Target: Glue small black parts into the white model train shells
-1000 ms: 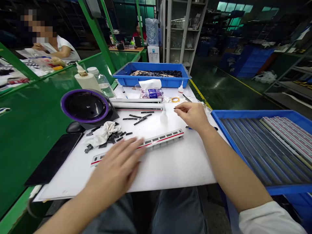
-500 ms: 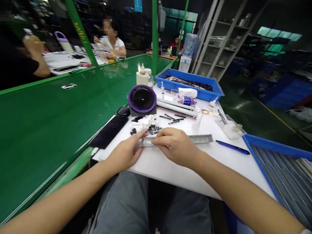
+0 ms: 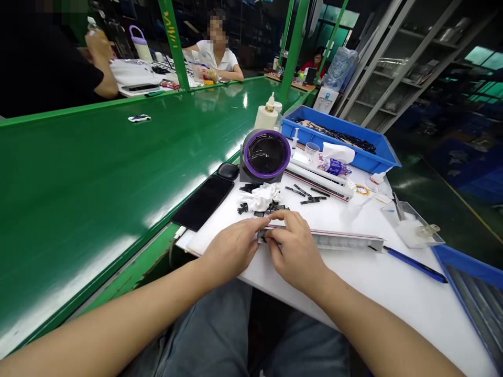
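Observation:
A long silvery channel strip (image 3: 341, 241) with a red line along its upper edge lies across the front of the white table. My left hand (image 3: 236, 245) grips its left end, thumb at the top edge. My right hand (image 3: 294, 248) is closed at the same end, its index finger over the top edge and its other fingertips against the open side. Something small and dark shows at those fingertips, too hidden to name. Just behind the hands are small black pieces (image 3: 243, 208) and a crumpled white tissue (image 3: 261, 196).
A purple-rimmed round device (image 3: 267, 154) stands behind the tissue, with a phone (image 3: 203, 201) to its left. More strips (image 3: 320, 180) lie behind. A blue pen-like tool (image 3: 416, 265) touches the right side near a blue bin (image 3: 471, 262). A green conveyor (image 3: 98, 173) runs along the left.
The view has swung left, shifting everything rightward. The channel strip is tipped so its red-lined edge shows on top. My right hand has closed in beside my left at the strip's end.

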Demonstrator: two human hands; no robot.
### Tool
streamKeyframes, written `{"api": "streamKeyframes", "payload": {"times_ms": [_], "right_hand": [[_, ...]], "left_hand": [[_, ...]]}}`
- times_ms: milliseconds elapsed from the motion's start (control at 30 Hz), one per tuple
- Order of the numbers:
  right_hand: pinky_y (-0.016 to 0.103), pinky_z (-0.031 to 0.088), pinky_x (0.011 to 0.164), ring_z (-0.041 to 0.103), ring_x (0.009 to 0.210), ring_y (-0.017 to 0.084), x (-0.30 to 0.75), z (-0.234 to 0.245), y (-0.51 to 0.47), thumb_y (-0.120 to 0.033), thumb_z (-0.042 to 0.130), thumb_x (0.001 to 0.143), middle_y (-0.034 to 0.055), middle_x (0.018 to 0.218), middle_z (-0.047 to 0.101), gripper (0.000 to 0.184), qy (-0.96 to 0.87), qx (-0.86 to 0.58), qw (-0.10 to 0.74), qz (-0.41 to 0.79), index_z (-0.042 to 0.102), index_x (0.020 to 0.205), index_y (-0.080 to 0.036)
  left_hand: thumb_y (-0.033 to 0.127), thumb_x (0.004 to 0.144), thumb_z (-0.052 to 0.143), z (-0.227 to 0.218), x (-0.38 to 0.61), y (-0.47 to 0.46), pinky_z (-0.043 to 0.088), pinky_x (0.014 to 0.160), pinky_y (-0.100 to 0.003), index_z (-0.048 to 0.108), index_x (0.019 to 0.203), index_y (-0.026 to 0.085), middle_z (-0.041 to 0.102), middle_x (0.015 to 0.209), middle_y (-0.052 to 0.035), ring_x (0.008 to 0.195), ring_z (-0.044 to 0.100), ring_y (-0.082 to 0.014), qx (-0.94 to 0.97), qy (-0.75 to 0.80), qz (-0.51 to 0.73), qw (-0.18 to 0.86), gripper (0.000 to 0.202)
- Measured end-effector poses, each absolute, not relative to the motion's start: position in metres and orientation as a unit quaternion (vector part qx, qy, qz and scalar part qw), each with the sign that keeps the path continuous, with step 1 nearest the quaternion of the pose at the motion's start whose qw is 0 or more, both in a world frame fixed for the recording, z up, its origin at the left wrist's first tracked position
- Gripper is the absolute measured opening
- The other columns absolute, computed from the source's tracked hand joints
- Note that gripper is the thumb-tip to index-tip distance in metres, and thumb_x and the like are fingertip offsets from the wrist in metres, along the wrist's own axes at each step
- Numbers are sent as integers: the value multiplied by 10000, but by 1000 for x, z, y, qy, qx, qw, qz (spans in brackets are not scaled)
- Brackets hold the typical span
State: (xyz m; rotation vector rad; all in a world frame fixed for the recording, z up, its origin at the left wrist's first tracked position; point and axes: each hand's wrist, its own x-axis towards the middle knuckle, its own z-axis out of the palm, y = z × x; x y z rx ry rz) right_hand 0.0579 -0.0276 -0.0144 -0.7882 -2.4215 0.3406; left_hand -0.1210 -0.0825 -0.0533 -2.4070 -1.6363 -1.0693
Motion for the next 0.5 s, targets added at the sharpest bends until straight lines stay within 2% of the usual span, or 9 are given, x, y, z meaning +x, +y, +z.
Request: {"api": "streamKeyframes", "payload": {"times_ms": [100,200,267,400,500], "right_hand": [[480,480,1003,542,1193,271,71,-8,-23,-131,562,872,116,1262,585,181,-912,-253,280,161,713,921,-217],[451,490,1013,561,1188,256,92,1,-12,-149,602,854,117,1244,599,163,-916,-230,281,168,693,969,-221],[443,509,979,589,1136,255,102,3,-4,-149,633,829,107,1218,618,138,-927,-227,250,161,687,931,-225],[379,529,912,623,1020,216,102,0,1,-98,593,835,87,1116,651,145,-938,-214,218,165,682,808,-209],[365,531,876,626,985,214,98,3,-1,-81,569,841,90,1065,661,173,-946,-199,216,140,670,761,-196]], "left_hand": [[89,910,480,-49,-120,-82,535,1012,-368,463,1297,161,657,1256,-107,1170,628,-200,-794,-512,-323,60,394],[75,929,463,-42,-120,-82,493,1069,-394,587,1095,140,634,1302,-133,1196,610,-223,-826,-483,-268,109,217],[86,934,466,-37,-120,-82,479,1083,-429,632,1021,138,606,1344,-142,1216,593,-252,-835,-479,-233,135,195],[154,920,501,-24,-115,-83,488,1042,-511,692,1004,124,483,1461,-206,1229,574,-337,-822,-520,-177,150,210],[195,924,494,-15,-111,-83,506,991,-543,707,1020,126,530,1412,-224,1140,631,-339,-823,-540,-118,130,244]]}}
